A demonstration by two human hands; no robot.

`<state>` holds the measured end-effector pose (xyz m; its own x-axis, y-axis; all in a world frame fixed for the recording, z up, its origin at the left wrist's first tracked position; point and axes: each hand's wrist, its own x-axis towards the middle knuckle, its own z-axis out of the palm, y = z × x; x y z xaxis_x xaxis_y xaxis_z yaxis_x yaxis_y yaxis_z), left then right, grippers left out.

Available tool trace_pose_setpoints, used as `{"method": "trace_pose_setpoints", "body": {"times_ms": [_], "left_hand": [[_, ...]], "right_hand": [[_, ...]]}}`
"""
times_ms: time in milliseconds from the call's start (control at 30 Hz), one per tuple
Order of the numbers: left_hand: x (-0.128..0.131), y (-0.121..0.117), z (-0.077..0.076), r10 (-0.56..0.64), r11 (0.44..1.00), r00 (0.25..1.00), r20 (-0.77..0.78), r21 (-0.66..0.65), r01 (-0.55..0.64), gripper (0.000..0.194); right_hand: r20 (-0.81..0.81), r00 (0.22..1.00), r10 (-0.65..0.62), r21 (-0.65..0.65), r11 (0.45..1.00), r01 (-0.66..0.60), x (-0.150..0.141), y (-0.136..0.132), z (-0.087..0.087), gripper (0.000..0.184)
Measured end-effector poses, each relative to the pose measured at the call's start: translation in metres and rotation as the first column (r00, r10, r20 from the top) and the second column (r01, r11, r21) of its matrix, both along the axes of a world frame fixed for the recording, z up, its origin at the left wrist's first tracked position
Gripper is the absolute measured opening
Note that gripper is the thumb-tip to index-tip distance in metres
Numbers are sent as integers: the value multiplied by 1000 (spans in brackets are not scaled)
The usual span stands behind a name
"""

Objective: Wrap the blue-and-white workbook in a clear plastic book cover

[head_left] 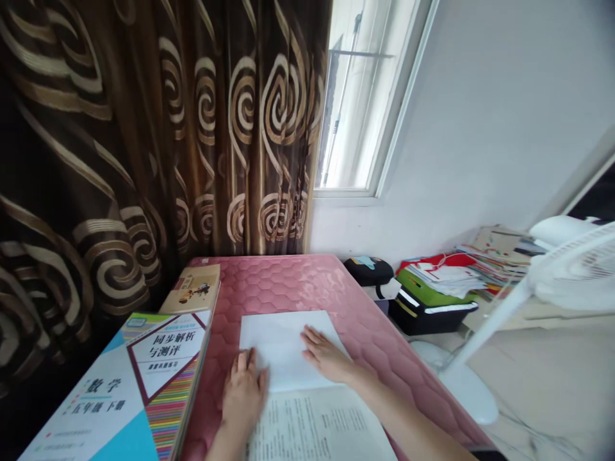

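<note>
Dark brown curtain (144, 128) with tan spiral print fills far left; bright window (365, 96) to its right, white wall beyond.

Pink quilted tabletop (298, 285) runs from near centre to far, edge dropping off at right.

White standing fan (571, 269) at right, round base on floor near table edge.

Pile of books and papers (451, 275) on floor at far right, on top of green and black folders; small dark bag just left of it.

Stack of textbooks (144, 390) at near left on table, top cover blue and white with striped border; smaller tan-covered book (195, 288) lying just beyond it.

Printed sheet (317, 426) at near centre, text side up, partly under the wrists.

Blank white sheet of paper (283, 346) lying flat at table centre, near edge meeting or overlapping printed sheet; cannot tell which lies on top.

Left hand (244, 390) flat, palm down, fingers together, resting on left near corner of blank sheet. Slightly blurred.

Right hand (327, 355) flat, palm down, fingers spread, pressing right side of blank sheet. Nothing pinched by either.

Judgement: sheet being flattened or squared. To do well: keep one palm anchoring, sweep other outward from centre, check edges aligned before any crease, avoid dragging printed sheet beneath.
</note>
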<state>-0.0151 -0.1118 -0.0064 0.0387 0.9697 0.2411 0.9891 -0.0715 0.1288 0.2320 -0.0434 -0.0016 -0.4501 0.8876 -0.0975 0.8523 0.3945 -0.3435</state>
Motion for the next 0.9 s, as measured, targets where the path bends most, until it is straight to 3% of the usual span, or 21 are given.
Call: {"method": "trace_pose_setpoints", "body": {"times_ms": [133, 200, 267, 400, 500, 633, 900], "left_hand": [[17, -5, 2, 109, 993, 984, -138, -18, -113, 48], [37, -5, 4, 142, 984, 967, -212, -73, -160, 50], [65, 1, 10, 81, 977, 971, -226, -175, -122, 51], [124, 22, 24, -283, 914, 959, -15, -308, 265, 54], [152, 35, 27, -400, 859, 905, 145, -286, 425, 57], [160, 39, 19, -385, 857, 892, 236, -266, 441, 61], [154, 38, 11, -401, 846, 871, 285, -250, 471, 63]], "right_hand": [[-17, 993, -115, 7, 993, 115, 56, -13, -2, 66], [-38, 990, -134, 38, 990, 136, 63, -15, -5, 63], [-84, 984, -157, 93, 982, 165, 63, -13, -8, 58], [-248, 947, -203, 153, 957, 245, 62, -1, -6, 43], [-265, 904, -335, 127, 918, 377, 68, 12, -1, 25], [-188, 848, -496, 115, 846, 520, 74, 33, 4, 13], [-57, 763, -643, 123, 754, 645, 67, 90, 11, 34]]}}
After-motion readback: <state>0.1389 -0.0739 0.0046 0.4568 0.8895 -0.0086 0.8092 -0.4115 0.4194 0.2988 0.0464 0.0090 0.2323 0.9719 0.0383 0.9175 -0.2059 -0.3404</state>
